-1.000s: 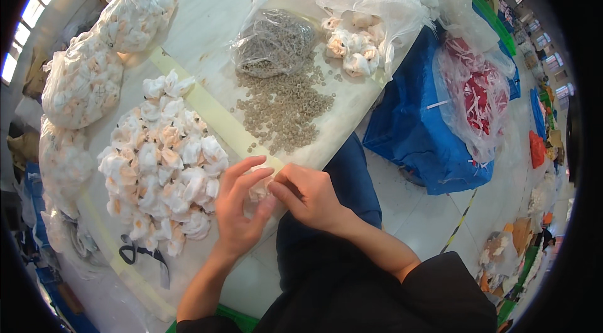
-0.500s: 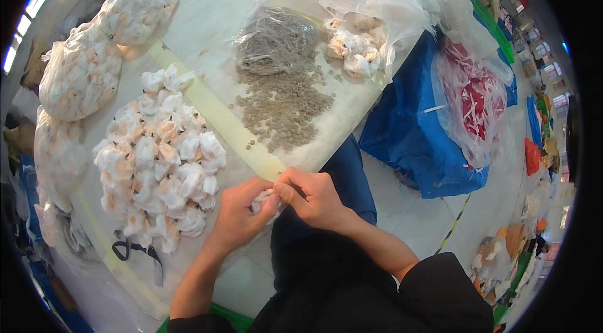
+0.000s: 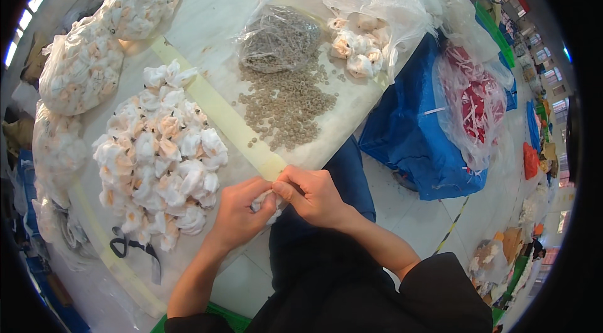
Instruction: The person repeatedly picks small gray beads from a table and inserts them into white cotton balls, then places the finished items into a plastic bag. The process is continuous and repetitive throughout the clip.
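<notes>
My left hand (image 3: 237,215) and my right hand (image 3: 313,193) meet at the near edge of the white table (image 3: 207,25), both closed on one small white fabric flower (image 3: 262,203) that is mostly hidden between the fingers. Just left of my hands lies a heap of finished white and peach fabric flowers (image 3: 157,154). Beyond my hands a spread of small tan rings (image 3: 286,107) covers the tabletop.
A clear bag of grey rings (image 3: 279,38) and a bag with a few flowers (image 3: 355,50) lie at the far side. Full bags of flowers (image 3: 81,72) line the left. Black scissors (image 3: 132,248) rest near the front. A blue sack (image 3: 411,138) stands on the right.
Both hands have shifted slightly toward me and to the right, off the flower heap's edge, and closed more tightly around the small flower.
</notes>
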The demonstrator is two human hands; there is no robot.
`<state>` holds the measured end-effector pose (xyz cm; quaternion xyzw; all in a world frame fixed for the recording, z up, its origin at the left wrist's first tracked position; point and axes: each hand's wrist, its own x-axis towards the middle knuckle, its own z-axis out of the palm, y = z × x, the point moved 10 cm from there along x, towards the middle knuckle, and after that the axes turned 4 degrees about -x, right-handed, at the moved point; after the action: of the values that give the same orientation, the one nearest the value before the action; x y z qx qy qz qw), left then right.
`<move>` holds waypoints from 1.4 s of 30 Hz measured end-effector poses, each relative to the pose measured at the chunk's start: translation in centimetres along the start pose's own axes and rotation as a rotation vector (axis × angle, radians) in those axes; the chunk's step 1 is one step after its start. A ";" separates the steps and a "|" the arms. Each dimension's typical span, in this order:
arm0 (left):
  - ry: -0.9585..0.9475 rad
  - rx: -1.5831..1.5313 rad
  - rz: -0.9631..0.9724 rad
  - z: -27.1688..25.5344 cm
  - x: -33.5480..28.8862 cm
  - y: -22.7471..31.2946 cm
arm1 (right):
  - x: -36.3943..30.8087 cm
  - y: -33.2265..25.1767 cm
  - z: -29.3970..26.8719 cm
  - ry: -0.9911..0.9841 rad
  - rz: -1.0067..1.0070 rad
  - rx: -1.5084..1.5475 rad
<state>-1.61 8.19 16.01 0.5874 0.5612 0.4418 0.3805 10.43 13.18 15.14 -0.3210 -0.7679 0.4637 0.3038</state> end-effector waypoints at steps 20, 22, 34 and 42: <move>-0.104 -0.065 0.041 0.8 -0.2 0.1 | 0.3 0.1 -0.2 -0.125 0.063 0.102; -0.108 -0.067 0.058 0.8 0.0 0.5 | 0.2 -0.1 -0.3 -0.116 0.052 0.075; -0.014 0.071 -0.007 0.4 -0.1 -0.1 | 0.3 -0.6 -0.5 0.018 -0.047 -0.072; 0.172 -0.146 -0.086 -1.1 -1.0 -2.6 | 2.4 -2.8 -2.2 0.254 -0.325 -0.438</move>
<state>-3.45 7.38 13.80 0.4935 0.5830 0.5135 0.3911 10.02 15.18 18.96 -0.3070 -0.8468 0.1885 0.3913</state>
